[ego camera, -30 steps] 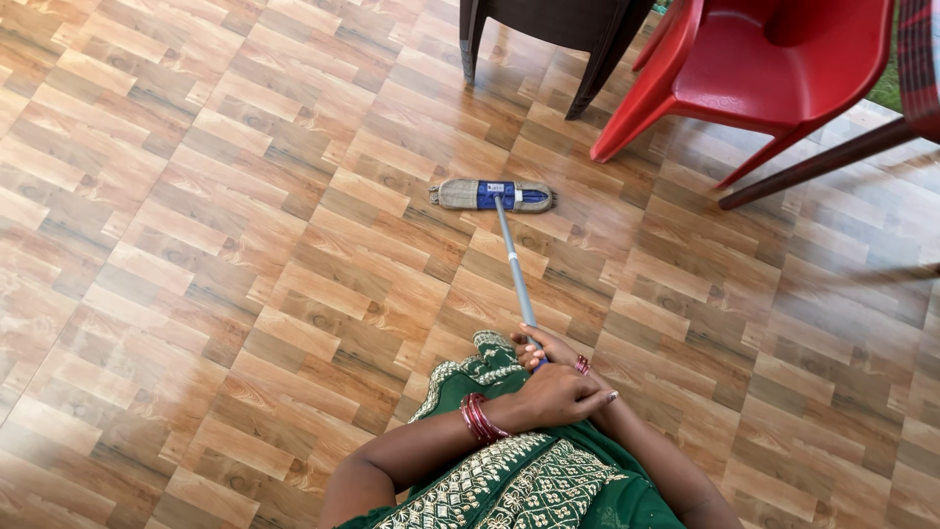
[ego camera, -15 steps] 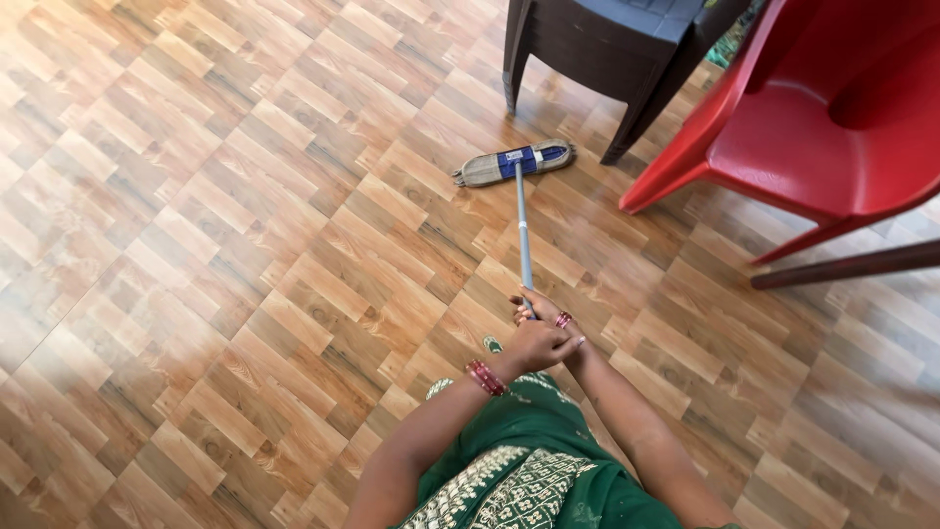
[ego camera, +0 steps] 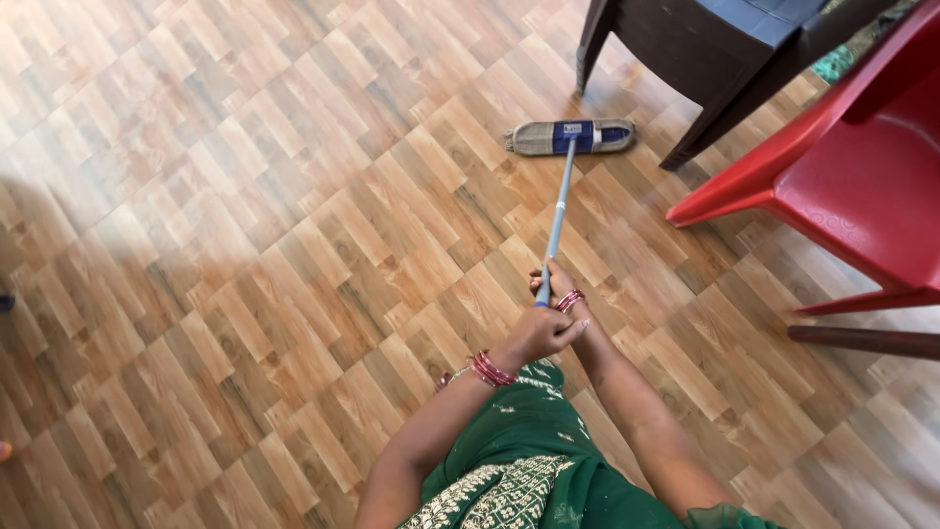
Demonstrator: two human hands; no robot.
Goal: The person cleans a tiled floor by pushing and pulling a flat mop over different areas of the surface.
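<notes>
Pushed farther forward, the flat mop (ego camera: 571, 137) now reaches under the dark chair (ego camera: 705, 49); left hand (ego camera: 537, 333) and right hand (ego camera: 554, 286) have fingers clenched around its handle, sweeping toward the red chair (ego camera: 842, 186).

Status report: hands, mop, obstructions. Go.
Left hand and right hand both gripping mop handle. Mop head flat on floor. Dark chair close beyond it, red chair right.

Floor (ego camera: 245, 245) was brown wood-look tile in a basket-weave pattern. Mop head (ego camera: 570, 137) was grey-beige with a blue centre clamp; mop handle (ego camera: 558, 216) pale blue-grey. One chair (ego camera: 842, 186) was bright red, the other chair (ego camera: 705, 49) dark brown. Garment (ego camera: 529, 460) was deep green with cream embroidery. Bangles (ego camera: 488, 369) were red.
</notes>
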